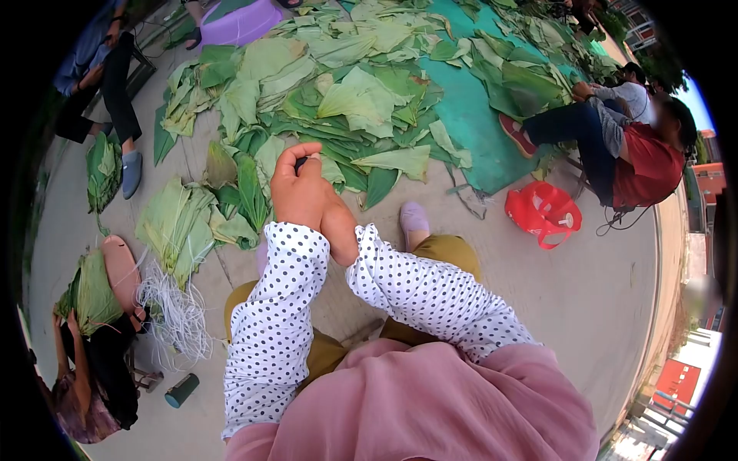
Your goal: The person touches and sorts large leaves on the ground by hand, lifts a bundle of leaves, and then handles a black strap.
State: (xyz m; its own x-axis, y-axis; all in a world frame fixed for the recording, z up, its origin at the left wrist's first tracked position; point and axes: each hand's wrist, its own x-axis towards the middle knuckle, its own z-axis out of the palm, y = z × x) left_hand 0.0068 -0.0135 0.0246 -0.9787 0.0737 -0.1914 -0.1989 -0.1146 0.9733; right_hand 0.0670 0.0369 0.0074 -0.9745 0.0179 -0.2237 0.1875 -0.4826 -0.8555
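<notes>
My left hand (296,196) is raised in front of me with its fingers curled. A small dark thing (301,163) shows between the fingers, too little of it to name. My right hand (338,230) lies against the left hand and wrist, and its fingers are hidden from view. Dotted white sleeves (277,323) cover both forearms. Beyond the hands, a wide heap of large green leaves (357,100) is spread on the ground, its near edge just past my fingers.
A bundle of leaves (181,223) and white strings (177,315) lie to the left, with a dark green cylinder (181,390) nearby. A red bag (542,211) stands on the right beside a seated person (646,161). Others sit at the left. A purple tub (240,23) is behind.
</notes>
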